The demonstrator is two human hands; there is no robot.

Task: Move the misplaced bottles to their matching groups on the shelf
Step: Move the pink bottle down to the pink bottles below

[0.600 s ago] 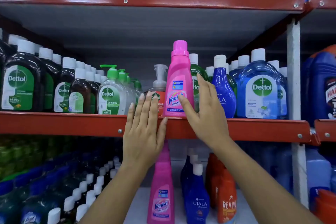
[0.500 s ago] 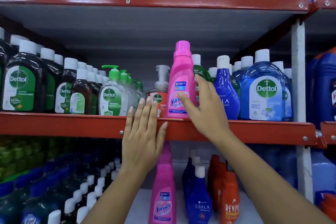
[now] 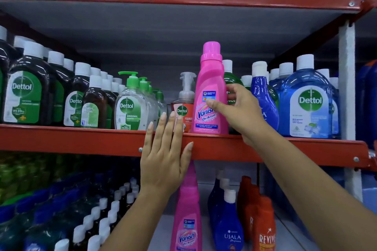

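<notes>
A pink Vanish bottle (image 3: 210, 87) stands upright on the middle red shelf (image 3: 81, 138), among Dettol bottles. My right hand (image 3: 238, 108) wraps around its right side, thumb on the front label and fingers behind it. My left hand (image 3: 165, 157) lies flat and open against the shelf's front edge, just left of the bottle. A blue Ujala bottle (image 3: 263, 100) also stands on this shelf, to the right of my right hand. On the lower shelf stand another pink Vanish bottle (image 3: 186, 220), blue Ujala bottles (image 3: 229, 226) and orange Revive bottles (image 3: 263, 228).
Dark Dettol bottles (image 3: 26, 91) and green pump bottles (image 3: 130, 106) fill the left of the middle shelf. A foaming pump bottle (image 3: 183, 106) stands just left of the pink one. Large blue Dettol bottles (image 3: 310, 102) are on the right. A white upright (image 3: 346, 79) bounds the bay.
My right hand has risen from the bottle's base and closed around its body. The left hand stays on the shelf edge. The view has shifted slightly.
</notes>
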